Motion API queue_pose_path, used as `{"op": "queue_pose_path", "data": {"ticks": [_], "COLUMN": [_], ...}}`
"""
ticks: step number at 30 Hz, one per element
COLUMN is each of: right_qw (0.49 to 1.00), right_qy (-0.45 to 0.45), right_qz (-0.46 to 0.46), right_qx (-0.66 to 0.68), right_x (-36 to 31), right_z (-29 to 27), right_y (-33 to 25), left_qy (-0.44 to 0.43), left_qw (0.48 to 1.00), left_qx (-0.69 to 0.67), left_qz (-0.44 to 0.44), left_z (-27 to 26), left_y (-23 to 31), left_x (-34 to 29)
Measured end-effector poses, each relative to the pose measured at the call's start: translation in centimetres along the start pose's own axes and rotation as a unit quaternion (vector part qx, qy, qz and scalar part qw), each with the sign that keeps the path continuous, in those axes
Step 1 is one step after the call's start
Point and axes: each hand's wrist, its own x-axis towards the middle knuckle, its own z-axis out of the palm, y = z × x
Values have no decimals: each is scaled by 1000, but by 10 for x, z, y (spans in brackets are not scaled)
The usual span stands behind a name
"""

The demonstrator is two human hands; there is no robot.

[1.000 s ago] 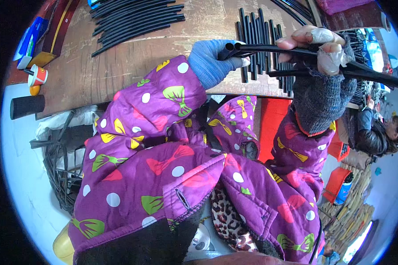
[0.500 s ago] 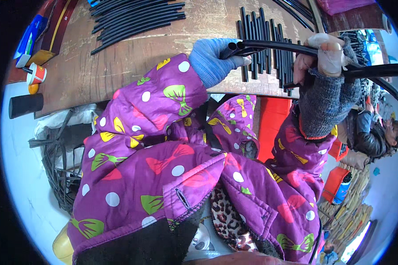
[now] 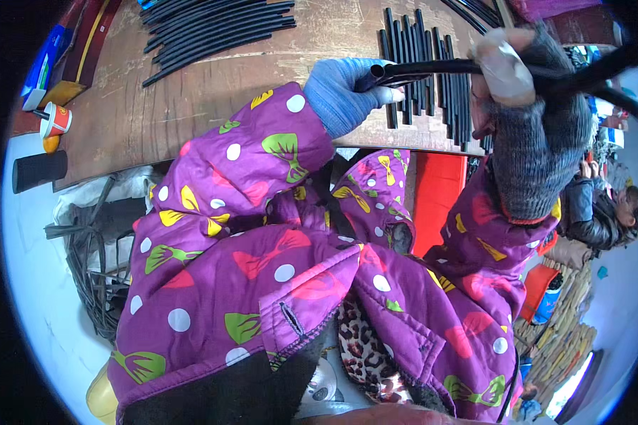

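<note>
My left hand (image 3: 342, 93), in a blue knitted glove, is closed round the open end of a thin black tube (image 3: 432, 68). That tube runs right to my right hand (image 3: 509, 74), in a grey knitted glove with pale coverings on the fingers, which grips it. Beyond the right hand, black lengths stick out toward the right rim, partly blurred; how many are in the grip I cannot make out. Both hands are raised over the table's near edge. Behind them, a short bundle of black tubes (image 3: 407, 64) lies side by side on the wooden table (image 3: 326, 35).
A wide row of longer black tubes (image 3: 213, 28) lies at the back left. A paper cup (image 3: 55, 120) stands by the table's left edge, near a blue box (image 3: 44, 67). Red material (image 3: 438, 198) hangs below the table. Another person (image 3: 602, 212) sits at far right.
My right hand has moved up and slightly right, swinging the tubes' right ends upward. At my left hand, two tube ends showed before; one open end shows clearly now. The left hand has barely moved.
</note>
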Motion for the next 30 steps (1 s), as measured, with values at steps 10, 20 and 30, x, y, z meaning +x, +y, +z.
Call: {"op": "queue_pose_path", "data": {"ticks": [10, 20, 30], "right_qw": [993, 973, 983], "right_qy": [-61, -27, 168], "right_qz": [-35, -177, -5], "right_qx": [-97, -144, 74], "right_x": [35, 33, 1], "right_z": [2, -30, -2], "right_y": [18, 8, 27], "left_qy": [47, 26, 22], "left_qw": [994, 997, 999], "left_qx": [-86, -72, -26], "left_qz": [43, 7, -40], "left_z": [6, 1, -3], "left_y": [-15, -5, -1], "left_x": [22, 21, 10]}}
